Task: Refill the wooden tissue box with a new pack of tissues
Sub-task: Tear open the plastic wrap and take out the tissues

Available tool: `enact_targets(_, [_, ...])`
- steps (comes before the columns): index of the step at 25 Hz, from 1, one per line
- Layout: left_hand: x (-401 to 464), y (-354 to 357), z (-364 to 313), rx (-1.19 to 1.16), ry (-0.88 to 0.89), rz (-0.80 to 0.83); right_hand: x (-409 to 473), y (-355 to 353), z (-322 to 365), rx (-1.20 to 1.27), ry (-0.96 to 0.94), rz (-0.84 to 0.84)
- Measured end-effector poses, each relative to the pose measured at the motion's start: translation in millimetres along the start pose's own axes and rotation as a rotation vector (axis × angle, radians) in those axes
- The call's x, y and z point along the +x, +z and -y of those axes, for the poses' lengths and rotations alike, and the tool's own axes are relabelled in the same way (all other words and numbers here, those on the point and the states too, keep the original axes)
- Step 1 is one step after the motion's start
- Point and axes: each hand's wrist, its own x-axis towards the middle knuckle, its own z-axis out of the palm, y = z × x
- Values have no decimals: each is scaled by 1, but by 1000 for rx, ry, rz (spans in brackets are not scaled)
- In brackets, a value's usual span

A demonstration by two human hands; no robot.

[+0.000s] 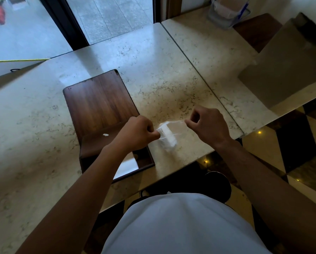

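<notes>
A dark wooden tissue box (98,105) lies on the marble table (34,125), its near end open with a pale inside showing (127,167). A small white scrap (105,134) rests on its lid. Just right of the box, both hands hold a clear plastic tissue pack (169,136) above the table. My left hand (138,132) pinches the wrapper's left edge. My right hand (208,125) pinches its right edge, and the plastic is stretched between them.
A second marble table (217,52) adjoins on the right, with a clear plastic container (227,13) at its far end and a tall brown box-like object (285,61) on the right. Glass doors (107,17) stand beyond. A dark stool (219,186) sits below the table's edge.
</notes>
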Motion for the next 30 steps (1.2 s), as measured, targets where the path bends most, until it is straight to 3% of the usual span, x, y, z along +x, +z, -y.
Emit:
enact_targets(6, [0,20,-16,-387,-180,-19,-5,-3,25,176,-247,6])
enact_targets(9, [-3,32,-20,-513,-221,-25,-7,-4,37,173,-296,171])
enact_targets(13, [-5,39,-21,-516,-218,-63,-6,8,37,-77,-197,407])
enact_targets(21, [-13,45,-24,-432,-135,-131,9,21,46,-32,-98,805])
enact_targets(24, [-17,48,-23,-422,-127,-119,12,30,46,-156,-64,791])
enact_targets(28, [-18,52,-22,-462,-121,-128,7,39,46,-270,19,533])
enact_targets(30, [-18,57,-18,-501,-137,-106,5,39,43,-244,96,480])
